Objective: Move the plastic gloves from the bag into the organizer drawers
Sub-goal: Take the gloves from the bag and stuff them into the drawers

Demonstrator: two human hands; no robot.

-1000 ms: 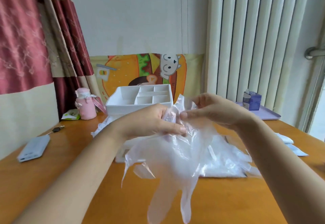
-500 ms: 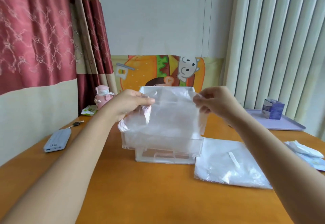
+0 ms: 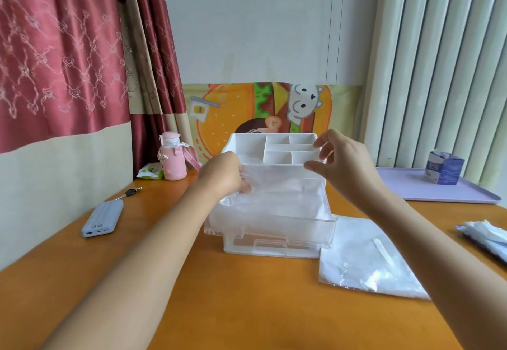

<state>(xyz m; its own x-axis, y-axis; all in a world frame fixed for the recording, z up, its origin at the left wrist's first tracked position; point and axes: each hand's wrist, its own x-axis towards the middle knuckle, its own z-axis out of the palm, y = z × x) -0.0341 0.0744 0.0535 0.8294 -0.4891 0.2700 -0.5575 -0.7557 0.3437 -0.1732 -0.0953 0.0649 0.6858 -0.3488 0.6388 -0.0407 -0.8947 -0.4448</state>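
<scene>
A white organizer (image 3: 277,146) with a divided top tray stands mid-table. Its upper clear drawer (image 3: 271,229) is pulled out toward me, and a crumpled clear plastic glove (image 3: 277,196) lies in it. My left hand (image 3: 223,176) is at the drawer's left side with its fingers curled on the glove's edge. My right hand (image 3: 340,163) hovers above the drawer's right rear corner, fingers loosely spread and holding nothing. The flat clear bag (image 3: 365,262) with more gloves lies on the table to the right of the organizer.
A grey power bank (image 3: 103,222) and keys (image 3: 131,192) lie at the left. A pink bottle (image 3: 172,160) stands at the back left. A purple tray (image 3: 439,187) with a blue box (image 3: 444,168) sits at the back right. White packets (image 3: 485,234) lie at the right edge.
Both hands lowered the glove from in front of the organizer into the open upper drawer. My right hand has let go of it and lifted slightly.
</scene>
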